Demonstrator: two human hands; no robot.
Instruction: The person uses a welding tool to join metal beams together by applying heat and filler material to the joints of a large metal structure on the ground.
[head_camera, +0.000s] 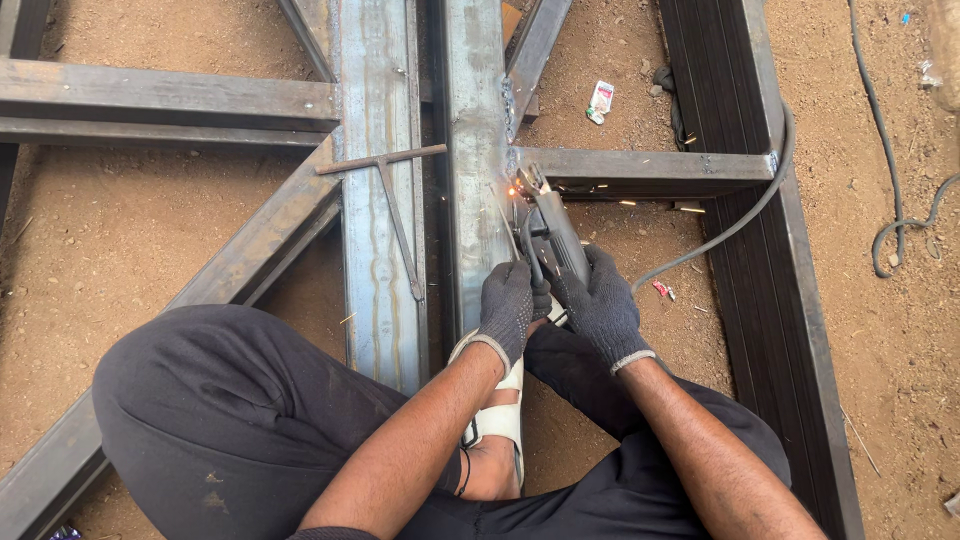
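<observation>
both hands are closed on an angle grinder (553, 240). the left hand (507, 306), in a dark knit glove, wraps the rear of the body on its near side; the right hand (603, 305), gloved alike, grips from the other side, just beside and touching it. neither hand is clearly nearer the working end.

the grinder's long axis runs from the hands toward about 11 o'clock, so the disc end lies ahead of both hands at that bearing. the disc meets the joint (512, 185) where a square steel tube (476, 150), running 12 to 6 o'clock, takes a cross tube (650, 166) coming off toward 3 o'clock. orange sparks show at the contact point and scatter along the cross tube. the weld bead above the joint looks rough and grey.

a black cable (745, 215) leaves the tool toward 3 o'clock, then loops up over the cross tube.

a second upright tube (378, 180), mottled and scaled, lies parallel at 9 o'clock of the first; a thin rusty t-shaped rod (392, 195) rests across it. a dark ribbed beam (760, 250) runs along the 3 o'clock side. the ground is dry reddish soil (130, 230). the person squats, with a pale sandal (503, 410) below the hands at 6 o'clock.
</observation>
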